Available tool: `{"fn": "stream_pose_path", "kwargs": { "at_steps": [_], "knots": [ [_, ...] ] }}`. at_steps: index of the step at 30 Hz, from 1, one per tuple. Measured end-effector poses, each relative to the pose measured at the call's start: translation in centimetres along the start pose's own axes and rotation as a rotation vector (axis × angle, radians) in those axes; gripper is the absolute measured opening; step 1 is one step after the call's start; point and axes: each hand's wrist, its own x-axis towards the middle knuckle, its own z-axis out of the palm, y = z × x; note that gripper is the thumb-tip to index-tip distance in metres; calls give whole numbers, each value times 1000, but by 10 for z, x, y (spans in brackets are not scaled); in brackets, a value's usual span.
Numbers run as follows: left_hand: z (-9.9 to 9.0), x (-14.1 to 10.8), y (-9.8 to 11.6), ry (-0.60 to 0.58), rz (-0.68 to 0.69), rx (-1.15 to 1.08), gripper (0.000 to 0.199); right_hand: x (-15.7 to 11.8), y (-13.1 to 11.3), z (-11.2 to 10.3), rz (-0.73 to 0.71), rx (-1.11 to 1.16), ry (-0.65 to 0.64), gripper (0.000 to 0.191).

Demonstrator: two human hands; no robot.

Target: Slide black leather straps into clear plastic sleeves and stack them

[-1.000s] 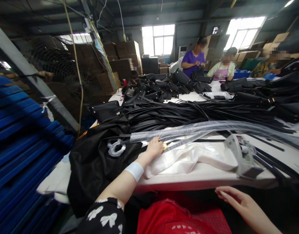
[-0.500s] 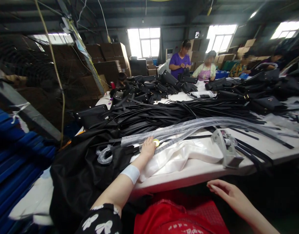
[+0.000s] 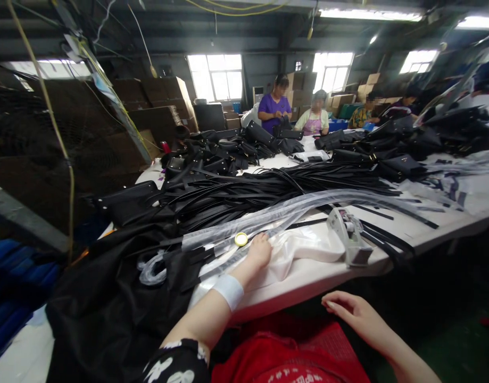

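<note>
My left hand (image 3: 261, 250) is over the near part of the table, its fingers curled onto a black strap in a clear plastic sleeve (image 3: 232, 259). Just left of its fingertips lies a round yellow-rimmed disc (image 3: 241, 239) with a pale centre. Behind it, a longer sleeved bundle of straps (image 3: 292, 206) curves across the table. White plastic sheeting (image 3: 308, 250) spreads beside the hand, reaching a grey tape dispenser (image 3: 350, 236). Off the table's front edge, my right hand (image 3: 348, 308) hovers with loosely bent fingers and nothing visible in it.
A heap of black straps (image 3: 248, 191) crosses the table, with black bags (image 3: 256, 135) piled behind. Black cloth (image 3: 108, 298) drapes over the left side, under a coil of clear plastic (image 3: 153, 268). Several co-workers sit or stand along the far side.
My left hand has moved right, off the yellow-rimmed disc, and the sleeved strap's end now shows left of it. My right hand stays off the table edge. The view has turned right.
</note>
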Motion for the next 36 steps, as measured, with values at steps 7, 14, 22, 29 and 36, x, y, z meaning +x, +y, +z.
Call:
{"fn": "stream_pose_path", "kwargs": {
  "at_steps": [7,14,22,29,36],
  "knots": [
    [2,-18,-11,34,-149,-9,68,-2,25,-10,55,43,36,49],
    [10,-34,-42,19,-423,53,70,4,27,-3,30,60,20,47],
    [7,-32,-47,42,-435,82,69,3,17,-2,35,65,17,49],
    [-18,-20,-42,145,-386,109,64,-3,24,-2,42,56,34,50],
    [-17,-8,-6,49,-150,44,49,-3,13,0,23,69,43,49]
  ]
}}
